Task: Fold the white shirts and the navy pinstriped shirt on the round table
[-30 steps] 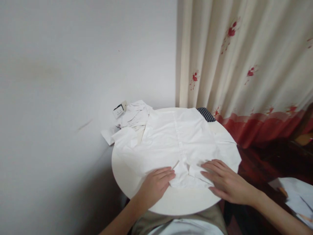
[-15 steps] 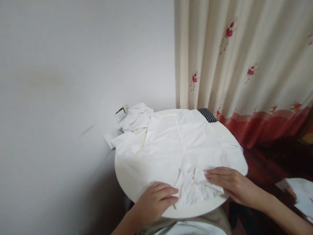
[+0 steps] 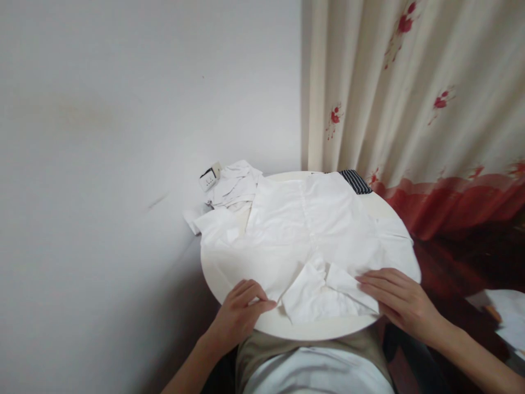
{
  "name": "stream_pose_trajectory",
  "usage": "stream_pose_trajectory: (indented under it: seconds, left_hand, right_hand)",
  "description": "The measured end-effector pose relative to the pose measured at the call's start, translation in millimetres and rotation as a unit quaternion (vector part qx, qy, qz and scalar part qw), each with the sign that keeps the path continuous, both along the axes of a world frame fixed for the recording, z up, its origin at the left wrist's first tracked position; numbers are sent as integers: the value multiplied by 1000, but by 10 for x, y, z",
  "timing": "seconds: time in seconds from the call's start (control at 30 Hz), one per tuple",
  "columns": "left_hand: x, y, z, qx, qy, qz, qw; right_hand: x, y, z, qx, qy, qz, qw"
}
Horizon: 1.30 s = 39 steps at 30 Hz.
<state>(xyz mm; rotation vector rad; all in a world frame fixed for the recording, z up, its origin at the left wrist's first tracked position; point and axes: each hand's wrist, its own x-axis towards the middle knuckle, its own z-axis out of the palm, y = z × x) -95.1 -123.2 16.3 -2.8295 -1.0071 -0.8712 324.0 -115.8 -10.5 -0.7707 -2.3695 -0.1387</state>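
Note:
A white shirt lies spread on a round cream table, its collar end toward me. My left hand rests at the near-left edge of the shirt, fingers curled on the fabric's border. My right hand lies flat with fingers apart on the shirt's near-right part, beside the collar flaps. Whether the left fingers pinch the cloth cannot be told.
A pile of white cloth and a small white device sit at the table's far left against the wall. A dark striped item peeks out behind the shirt. A floral curtain hangs to the right. White paper lies at lower right.
Both hands slid toward me and outward along the shirt's near part. The collar flaps now lie opened between them. The view shifted slightly to the left.

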Motion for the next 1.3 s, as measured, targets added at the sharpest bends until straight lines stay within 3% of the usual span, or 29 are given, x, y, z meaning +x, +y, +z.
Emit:
stream_pose_trajectory:
  seconds: [0.17,0.3,0.47,0.57,0.73,0.83,0.97,1.03,1.13,1.2,1.3]
  left_hand:
    - [111,-108,-14,-87,36,7,996]
    - [248,-139,-47,-75,38,23,996]
    - [365,-62,-64,-42,59,2,997]
    - [402,-27,-63,-59,5,3,998]
    - [452,6,-44,-139,-140,82,977]
    - [505,32,-2,-173,-151,106,967]
    - [605,133,135,-199,-119,145,962]
    - [638,219,232,-210,-98,166,958]
    - [636,371,352,-235,-88,172,952]
    - [610,484,380,-253,-99,162,949]
    - [565,670,337,-294,-131,147,935]
  right_hand:
    - [-104,-88,-145,-35,-7,-50,998]
    - [-130,-103,-159,-60,7,-110,992]
    - [-136,-75,-103,-37,30,-79,996]
    - [-136,-38,-135,-12,57,-75,996]
    - [-113,-9,-161,-4,60,-57,997]
    - [-106,-21,-122,-30,31,-64,997]
    - [-156,16,-37,-86,56,-9,995]
    - [-215,74,25,-170,126,-18,977]
    - [-320,209,131,-311,215,-96,921]
    - [-380,327,188,-362,248,-141,888]
    - [-441,523,231,-388,277,-173,862]
